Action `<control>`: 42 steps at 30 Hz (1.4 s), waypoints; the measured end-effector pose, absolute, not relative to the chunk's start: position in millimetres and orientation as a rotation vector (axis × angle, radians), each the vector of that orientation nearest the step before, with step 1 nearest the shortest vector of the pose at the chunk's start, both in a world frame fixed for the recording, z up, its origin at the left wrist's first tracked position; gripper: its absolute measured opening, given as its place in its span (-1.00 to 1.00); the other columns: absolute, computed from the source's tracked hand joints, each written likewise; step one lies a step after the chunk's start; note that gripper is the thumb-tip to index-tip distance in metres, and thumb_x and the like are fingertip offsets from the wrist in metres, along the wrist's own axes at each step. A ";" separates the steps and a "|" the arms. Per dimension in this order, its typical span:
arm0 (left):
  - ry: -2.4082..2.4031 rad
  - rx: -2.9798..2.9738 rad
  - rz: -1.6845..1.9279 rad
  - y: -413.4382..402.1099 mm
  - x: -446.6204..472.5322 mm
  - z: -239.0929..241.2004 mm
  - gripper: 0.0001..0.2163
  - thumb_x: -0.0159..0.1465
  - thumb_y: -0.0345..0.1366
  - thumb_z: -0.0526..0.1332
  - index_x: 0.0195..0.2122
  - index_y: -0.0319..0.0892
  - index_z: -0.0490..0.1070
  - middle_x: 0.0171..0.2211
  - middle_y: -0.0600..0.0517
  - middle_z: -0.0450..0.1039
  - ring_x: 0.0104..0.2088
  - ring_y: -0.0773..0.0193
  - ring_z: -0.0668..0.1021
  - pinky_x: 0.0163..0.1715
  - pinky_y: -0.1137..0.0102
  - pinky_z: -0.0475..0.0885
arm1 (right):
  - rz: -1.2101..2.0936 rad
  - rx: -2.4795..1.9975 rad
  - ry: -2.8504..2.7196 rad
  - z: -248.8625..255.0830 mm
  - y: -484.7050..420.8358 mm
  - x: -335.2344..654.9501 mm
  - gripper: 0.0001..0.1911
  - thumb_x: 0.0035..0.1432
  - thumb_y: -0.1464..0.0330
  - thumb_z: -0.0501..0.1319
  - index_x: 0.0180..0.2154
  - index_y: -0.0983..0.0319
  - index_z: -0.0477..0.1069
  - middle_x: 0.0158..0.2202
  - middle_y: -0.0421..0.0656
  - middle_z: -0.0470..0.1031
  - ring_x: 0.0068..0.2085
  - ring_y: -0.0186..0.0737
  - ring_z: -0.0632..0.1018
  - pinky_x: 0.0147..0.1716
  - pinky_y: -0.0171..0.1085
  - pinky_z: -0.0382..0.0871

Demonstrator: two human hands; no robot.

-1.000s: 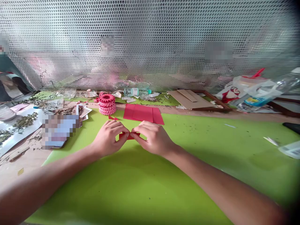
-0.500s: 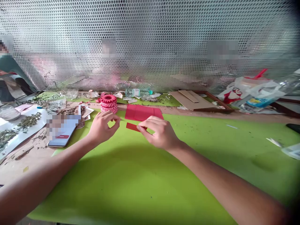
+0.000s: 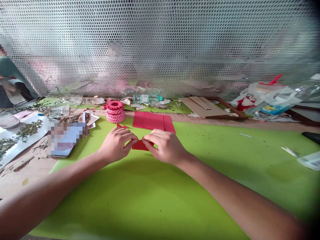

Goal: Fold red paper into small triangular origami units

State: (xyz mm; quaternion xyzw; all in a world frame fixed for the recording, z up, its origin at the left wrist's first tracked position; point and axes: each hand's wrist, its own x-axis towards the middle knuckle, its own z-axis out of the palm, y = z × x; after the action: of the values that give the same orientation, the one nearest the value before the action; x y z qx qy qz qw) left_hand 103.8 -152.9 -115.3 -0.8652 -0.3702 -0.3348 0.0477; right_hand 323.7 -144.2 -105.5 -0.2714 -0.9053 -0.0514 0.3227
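Note:
A small red strip of paper (image 3: 140,145) is pinched between my two hands above the green table surface. My left hand (image 3: 117,143) grips its left end with thumb and fingertips. The right end is held in the same way by my right hand (image 3: 166,145), whose fingers hide part of it. Just beyond lie larger red paper sheets (image 3: 152,120), flat on the table. Behind my left hand stands a stack of pink and red toothed paper rings (image 3: 115,111), with a small red scrap (image 3: 122,126) in front of it.
A phone (image 3: 66,141) and dried plant bits on white paper (image 3: 30,133) are at left. Along the perforated metal wall lie a plastic bottle (image 3: 147,98), cardboard pieces (image 3: 206,106) and plastic bags (image 3: 270,100). A person (image 3: 15,76) is at far left.
My left hand has moved right and closed on the strip's left end. The strip and my right hand have come slightly nearer to me. A small red scrap now shows by the ring stack.

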 end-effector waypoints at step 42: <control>-1.963 -3.126 -1.782 -143.1 98.3 -111.4 -0.66 0.16 0.00 0.29 -0.42 -0.23 0.49 -0.48 0.01 0.51 -0.50 0.34 0.49 -0.44 0.44 0.41 | 0.180 -0.818 -2.170 -101.2 -149.1 321.8 -0.83 0.29 0.40 0.14 -0.17 0.21 0.49 -0.29 -0.16 0.62 -0.50 -0.35 0.50 -0.55 -0.35 0.30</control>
State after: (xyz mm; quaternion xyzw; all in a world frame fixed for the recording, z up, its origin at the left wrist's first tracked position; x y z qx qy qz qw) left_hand 98.3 -143.1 -111.4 -0.6770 -0.4252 -0.3859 -0.4605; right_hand 321.8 -149.1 -101.2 -0.3228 -0.8565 0.0710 0.3964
